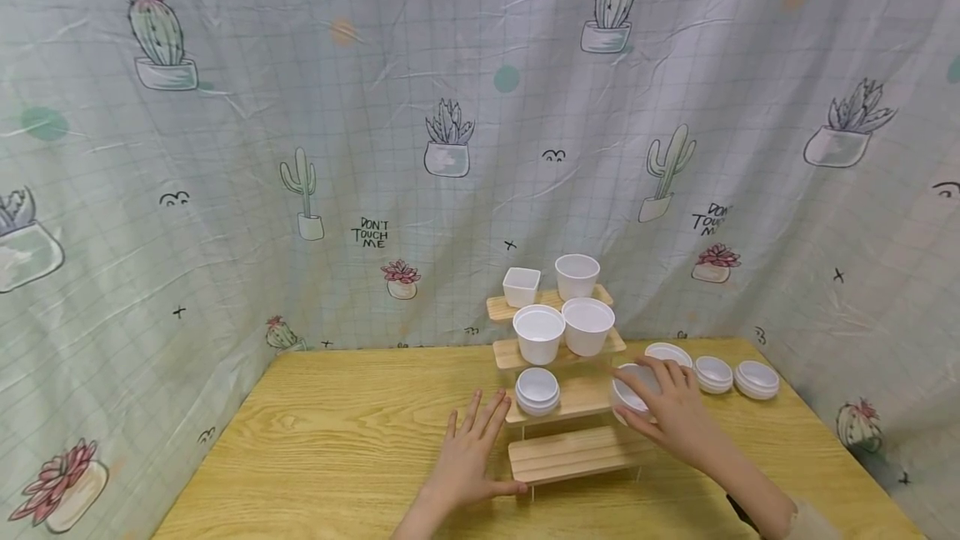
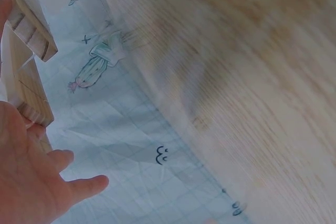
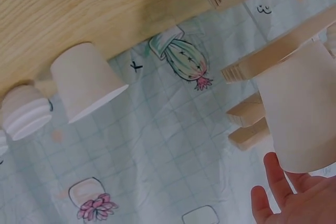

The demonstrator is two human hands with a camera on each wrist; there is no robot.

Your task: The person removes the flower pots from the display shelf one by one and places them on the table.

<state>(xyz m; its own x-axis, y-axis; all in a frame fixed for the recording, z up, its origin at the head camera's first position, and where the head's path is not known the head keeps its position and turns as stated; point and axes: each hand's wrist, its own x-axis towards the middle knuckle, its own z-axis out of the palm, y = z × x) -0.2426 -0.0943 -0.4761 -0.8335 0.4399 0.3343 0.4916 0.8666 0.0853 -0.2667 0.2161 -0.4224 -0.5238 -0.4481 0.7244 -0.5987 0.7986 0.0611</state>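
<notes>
In the head view a tiered wooden stand [image 1: 577, 452] has white pots on its upper steps. My right hand [image 1: 678, 415] grips a white round pot [image 1: 628, 390] by its upper part at the right end of the second step from the bottom. The right wrist view shows that pot [image 3: 302, 108] tapering down to the wooden step [image 3: 283, 45], fingers along its rim. My left hand [image 1: 468, 457] is spread at the stand's left side, thumb by the bottom step's left end. A ridged white bowl [image 1: 537, 390] sits near its fingertips on the second step.
Higher up stand two round pots [image 1: 539, 336] [image 1: 588, 327], with a square pot [image 1: 521, 286] and another round pot [image 1: 577, 275] on top. Right of the stand are a white pot [image 1: 669, 352] and two ridged bowls [image 1: 714, 375] [image 1: 757, 380]. A cactus-print curtain [image 1: 360, 173] surrounds the wooden table [image 1: 337, 440].
</notes>
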